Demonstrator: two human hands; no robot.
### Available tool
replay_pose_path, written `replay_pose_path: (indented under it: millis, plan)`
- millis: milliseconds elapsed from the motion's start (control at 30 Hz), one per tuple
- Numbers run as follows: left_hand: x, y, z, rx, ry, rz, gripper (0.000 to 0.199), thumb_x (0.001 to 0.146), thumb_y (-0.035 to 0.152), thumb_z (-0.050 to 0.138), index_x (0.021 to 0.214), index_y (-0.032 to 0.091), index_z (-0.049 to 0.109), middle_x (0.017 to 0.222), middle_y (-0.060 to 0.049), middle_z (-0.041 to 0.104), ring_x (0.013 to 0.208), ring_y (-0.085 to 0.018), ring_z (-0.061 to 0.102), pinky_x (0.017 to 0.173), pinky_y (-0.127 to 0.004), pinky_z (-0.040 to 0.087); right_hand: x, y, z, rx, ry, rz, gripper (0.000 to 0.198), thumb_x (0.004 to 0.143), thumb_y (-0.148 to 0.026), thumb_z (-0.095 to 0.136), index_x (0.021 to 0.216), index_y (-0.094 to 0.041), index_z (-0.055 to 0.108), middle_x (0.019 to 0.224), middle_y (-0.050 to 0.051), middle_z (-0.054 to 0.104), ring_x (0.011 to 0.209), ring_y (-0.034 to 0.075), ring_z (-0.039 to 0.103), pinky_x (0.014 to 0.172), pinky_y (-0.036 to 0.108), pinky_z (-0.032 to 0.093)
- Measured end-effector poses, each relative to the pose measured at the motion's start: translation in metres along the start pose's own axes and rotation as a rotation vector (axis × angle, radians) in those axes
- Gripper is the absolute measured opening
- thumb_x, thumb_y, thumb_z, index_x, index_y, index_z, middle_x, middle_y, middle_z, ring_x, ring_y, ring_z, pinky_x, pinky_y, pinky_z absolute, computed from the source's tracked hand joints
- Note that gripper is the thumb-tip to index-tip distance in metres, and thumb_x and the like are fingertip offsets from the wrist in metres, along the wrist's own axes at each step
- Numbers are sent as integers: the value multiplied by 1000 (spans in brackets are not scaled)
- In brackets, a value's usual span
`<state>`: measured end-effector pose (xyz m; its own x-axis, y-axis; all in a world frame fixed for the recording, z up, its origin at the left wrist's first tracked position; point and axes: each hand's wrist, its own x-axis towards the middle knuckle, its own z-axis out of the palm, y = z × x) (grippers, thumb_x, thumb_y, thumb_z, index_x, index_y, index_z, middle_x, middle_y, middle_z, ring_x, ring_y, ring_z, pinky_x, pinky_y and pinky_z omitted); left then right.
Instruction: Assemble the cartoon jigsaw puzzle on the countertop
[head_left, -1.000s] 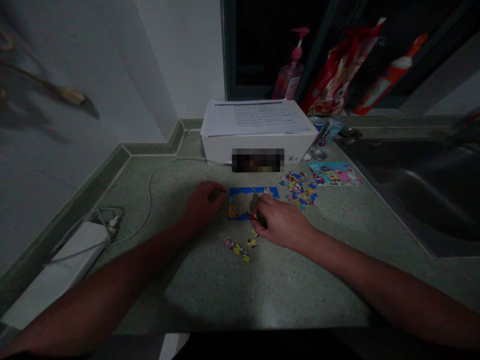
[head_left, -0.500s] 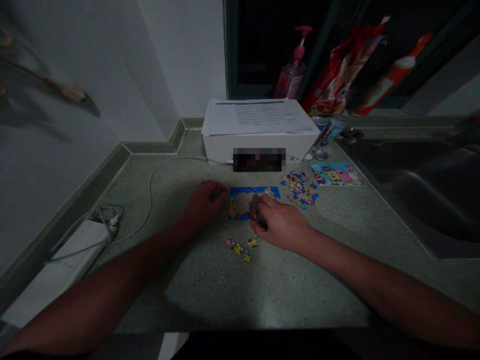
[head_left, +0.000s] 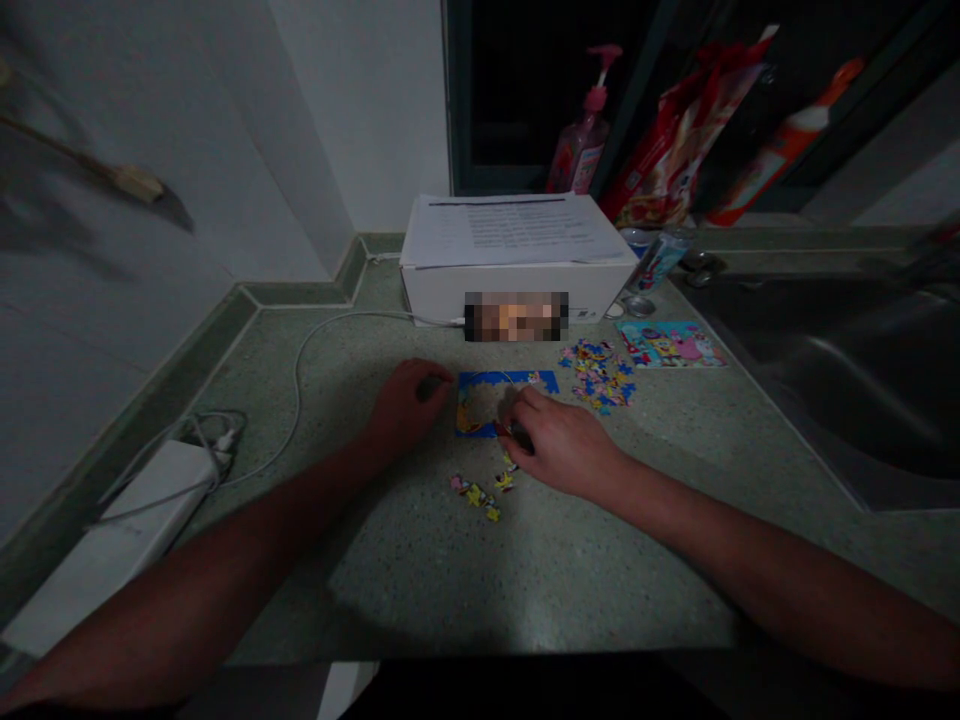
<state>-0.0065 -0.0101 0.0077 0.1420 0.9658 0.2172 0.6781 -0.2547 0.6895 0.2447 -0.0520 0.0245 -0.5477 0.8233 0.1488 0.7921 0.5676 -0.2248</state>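
A partly joined jigsaw puzzle (head_left: pixel 469 433), blue and yellow along its border with a bare middle, lies on the counter between my hands. My left hand (head_left: pixel 405 408) rests beside its left edge, fingers loosely curved and apart, holding nothing. At the puzzle's lower right, my right hand (head_left: pixel 566 440) pinches a small puzzle piece with some red on it; the fingers hide most of it. Several loose pieces (head_left: pixel 475 494) lie just below the puzzle. A larger heap of pieces (head_left: pixel 600 380) is spread to the right, next to a colourful cartoon picture card (head_left: pixel 671 345).
Behind the puzzle stands a white box (head_left: pixel 435 295) with printed paper (head_left: pixel 517 230) on top and a blurred-out device leaning on its front. A cable (head_left: pixel 298 370) runs left to a white power strip (head_left: pixel 150 510). The sink (head_left: pixel 832 390) is at the right.
My right fingers have shifted very slightly at the puzzle's lower edge, covering more of the red piece. The left hand stays in place. The whole view has tilted a little.
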Motion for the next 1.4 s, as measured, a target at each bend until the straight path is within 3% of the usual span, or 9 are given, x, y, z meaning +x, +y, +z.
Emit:
replay_pose_path:
  millis: [467,733,1167,1400]
  plan:
    - [0,-6,3,32,21,100,14,91,23,61,98,26,73,103,-7,76,104,-27,69,99,-51,57,0,0,1,-9,2,4,19,99,-31,57,98,-17,68,102,10,67,74,18,59,62,32,34]
    - [-14,11,8,189,-225,624,18,100,31,64,111,26,77,114,-6,78,114,-27,66,109,-51,48,-2,0,-1,10,7,16,18,97,-31,59,99,-16,68,103,10,67,75,19,61,60,34,37]
    - [-15,7,14,205,-243,635,18,97,33,69,110,23,78,115,-6,75,114,-27,64,110,-50,47,-3,1,1,-10,-19,35,15,96,-29,59,99,-17,67,102,10,66,76,20,61,60,33,37]
    - [-16,12,10,209,-282,575,17,97,32,67,110,30,78,118,-5,76,116,-28,65,110,-50,49,-2,1,1,-15,-40,38,13,96,-28,60,99,-17,66,103,9,66,78,20,63,61,32,38]
